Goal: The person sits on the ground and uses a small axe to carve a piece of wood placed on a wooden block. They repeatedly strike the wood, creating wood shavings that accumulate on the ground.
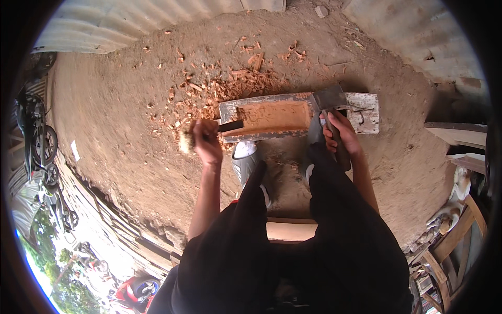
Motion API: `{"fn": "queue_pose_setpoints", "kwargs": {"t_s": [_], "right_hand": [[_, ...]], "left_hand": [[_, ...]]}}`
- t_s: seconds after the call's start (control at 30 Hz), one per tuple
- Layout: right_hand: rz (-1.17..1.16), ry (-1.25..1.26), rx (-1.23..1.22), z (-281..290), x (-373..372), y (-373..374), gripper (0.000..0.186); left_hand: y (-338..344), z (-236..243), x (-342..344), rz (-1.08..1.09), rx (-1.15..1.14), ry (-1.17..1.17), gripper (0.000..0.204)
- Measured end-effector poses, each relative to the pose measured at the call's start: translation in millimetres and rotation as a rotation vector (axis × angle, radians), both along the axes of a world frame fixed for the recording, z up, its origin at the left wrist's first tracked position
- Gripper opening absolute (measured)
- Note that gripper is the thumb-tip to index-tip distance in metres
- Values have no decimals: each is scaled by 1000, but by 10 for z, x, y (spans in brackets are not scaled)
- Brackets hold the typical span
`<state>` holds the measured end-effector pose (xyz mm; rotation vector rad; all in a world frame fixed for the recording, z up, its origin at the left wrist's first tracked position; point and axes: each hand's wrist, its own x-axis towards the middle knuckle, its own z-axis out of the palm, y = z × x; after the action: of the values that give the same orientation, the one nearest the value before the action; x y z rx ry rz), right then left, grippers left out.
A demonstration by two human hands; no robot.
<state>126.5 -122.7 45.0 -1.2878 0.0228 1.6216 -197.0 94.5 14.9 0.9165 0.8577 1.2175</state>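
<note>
A long wooden block (319,126) with a hollowed, orange-brown recess lies on the dirt in front of my feet. My left hand (207,141) is closed around a chisel (231,126). The chisel's flat dark blade points right over the block's left end, and its pale, frayed butt sticks out on the left side of my fist. My right hand (342,131) grips the handle of a hammer (329,98). Its dark, blocky head is above the right part of the block, and the handle runs down past my palm near my right knee.
Wood shavings (246,86) are scattered beyond and left of the block. Corrugated metal sheets (130,23) border the far side. Motorcycles (39,131) and stacked boards (112,217) are at left. An animal (447,217) lies by wooden pieces (455,240) at right.
</note>
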Motion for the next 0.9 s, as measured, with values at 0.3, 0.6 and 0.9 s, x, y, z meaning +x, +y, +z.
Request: {"fn": "queue_pose_setpoints", "kwargs": {"t_s": [0.3,0.6,0.9], "right_hand": [[7,-2,2,-11,19,-26,36],[0,-6,29,76,4,-6,35],[23,-1,58,24,37,-46,41]], "left_hand": [[211,-172,-514,239,43,378,26],[50,258,-36,-101,100,151,35],[-330,-84,485,-148,72,654,34]]}}
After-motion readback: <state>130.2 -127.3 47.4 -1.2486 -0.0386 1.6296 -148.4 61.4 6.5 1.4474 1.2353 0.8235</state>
